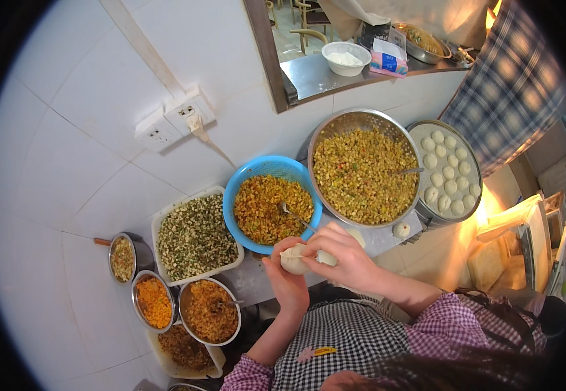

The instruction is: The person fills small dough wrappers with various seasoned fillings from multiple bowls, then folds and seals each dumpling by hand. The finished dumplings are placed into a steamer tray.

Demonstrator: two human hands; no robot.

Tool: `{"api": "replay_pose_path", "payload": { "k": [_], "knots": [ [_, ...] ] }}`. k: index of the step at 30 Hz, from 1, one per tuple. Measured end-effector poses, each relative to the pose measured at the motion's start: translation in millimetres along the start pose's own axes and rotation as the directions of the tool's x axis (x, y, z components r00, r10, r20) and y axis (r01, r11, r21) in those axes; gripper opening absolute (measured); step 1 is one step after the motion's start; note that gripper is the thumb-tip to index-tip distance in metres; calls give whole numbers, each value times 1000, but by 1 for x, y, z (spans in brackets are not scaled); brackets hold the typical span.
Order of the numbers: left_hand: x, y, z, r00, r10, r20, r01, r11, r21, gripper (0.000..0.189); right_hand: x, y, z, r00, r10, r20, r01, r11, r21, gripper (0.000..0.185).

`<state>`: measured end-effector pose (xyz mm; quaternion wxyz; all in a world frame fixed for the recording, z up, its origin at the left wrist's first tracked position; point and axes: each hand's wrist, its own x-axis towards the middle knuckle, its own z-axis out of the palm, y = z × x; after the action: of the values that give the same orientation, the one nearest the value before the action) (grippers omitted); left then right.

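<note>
My left hand (289, 291) cups a round stuffed dough bun (293, 264) with a pleated seam facing up. The fingers of my right hand (349, 254) pinch the bun's edge from the right. Just beyond my hands stands a blue plastic colander (230, 207) of orange-brown diced filling (263, 200), with a metal spoon (290, 211) resting in it. A flat dough wrapper (357, 237) lies partly hidden behind my right hand. Another pale dough piece (326, 258) shows beneath that hand. One closed bun (401, 229) sits at the table's right edge.
A perforated steel bowl (317, 195) of yellow-green filling stands behind, beside a steamer tray (417, 132) with several buns. To the left are a white tub (157, 244) of green-flecked filling and several smaller filling containers. A plug with a cord (197, 124) is in the wall socket.
</note>
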<state>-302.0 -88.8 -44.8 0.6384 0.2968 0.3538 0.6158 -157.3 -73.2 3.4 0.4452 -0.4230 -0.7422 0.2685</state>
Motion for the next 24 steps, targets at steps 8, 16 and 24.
{"api": "replay_pose_path", "payload": {
  "k": [8,16,24],
  "knots": [
    [-2,-6,2,1000,1,6,-2,993,121,63,3,6,-5,999,-36,18,35,999,14,20],
    [0,-13,9,1000,8,1,-8,987,161,65,9,10,-14,990,-140,-31,138,988,-65,23],
    [0,-19,15,996,87,37,-93,962,258,64,13,18,-15,996,-69,51,69,998,6,21]
  ]
}}
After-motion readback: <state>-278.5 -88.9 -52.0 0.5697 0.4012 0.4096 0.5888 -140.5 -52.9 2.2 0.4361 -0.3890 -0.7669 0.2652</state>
